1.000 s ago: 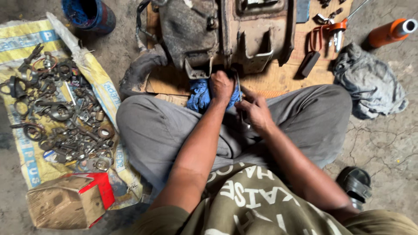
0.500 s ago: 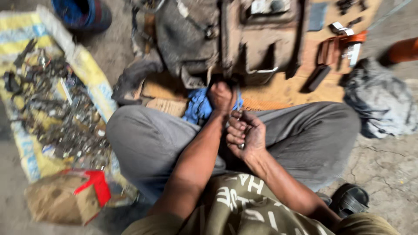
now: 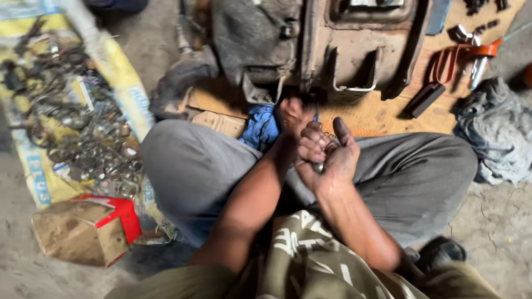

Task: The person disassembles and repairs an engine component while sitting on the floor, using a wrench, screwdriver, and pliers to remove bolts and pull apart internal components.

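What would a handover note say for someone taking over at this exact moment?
Left hand: reaching forward, on the blue rag at the base of the metal housing; grip unclear.
Right hand: raised over the lap, fingers curled round a small metal part, too hidden to identify.
Nearby: loose metal parts on the sack at left, red-handled tool and grey cloth at right, cardboard box near the knee.
Done: cannot tell from the picture.
Left: housing sits on cardboard, rag against it.

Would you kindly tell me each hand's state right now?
Left hand: pressed on the crumpled blue cloth; grip cannot be told.
Right hand: curled around a small metal part.
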